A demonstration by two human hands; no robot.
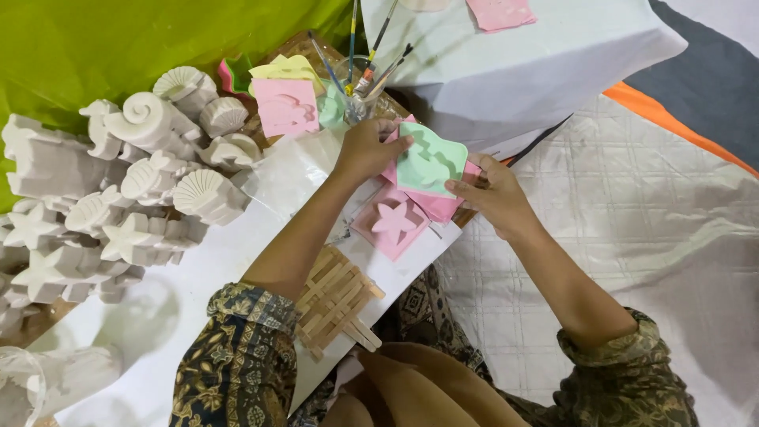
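Both forearms reach forward; left hand (365, 149) and right hand (492, 194) fingers curled, gripping, close together.

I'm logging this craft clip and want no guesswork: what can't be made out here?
- Head view: the pink moulds stacked under the mint-green mould; it covers their shapes.
- Paintbrush handle tops, cut by the top edge.
- Left hand and right hand palms, turned away.
- Clear plastic bag, cut at the corner.

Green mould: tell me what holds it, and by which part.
Both hands hold the green mould: left hand at its left edge, right hand at its lower right edge, above pink moulds.
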